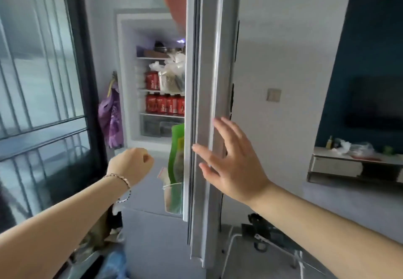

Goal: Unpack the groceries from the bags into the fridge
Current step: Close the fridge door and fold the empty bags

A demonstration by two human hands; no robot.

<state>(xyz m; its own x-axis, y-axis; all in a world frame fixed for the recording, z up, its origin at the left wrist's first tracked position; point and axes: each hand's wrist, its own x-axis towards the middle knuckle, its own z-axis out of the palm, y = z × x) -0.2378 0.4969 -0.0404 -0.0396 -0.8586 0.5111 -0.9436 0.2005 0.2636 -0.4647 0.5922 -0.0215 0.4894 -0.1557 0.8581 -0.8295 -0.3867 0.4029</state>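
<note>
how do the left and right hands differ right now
The left hand is curled into a loose fist; the right hand is open with fingers spread. The left hangs in front of the open fridge compartment, touching nothing visible; the right lies against the edge of the fridge door. Only the left wrist wears a bracelet. Both hold nothing.

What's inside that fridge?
Red cans fill two shelves of the fridge, with white bags above and a drawer below. The door hides the right side.
</note>
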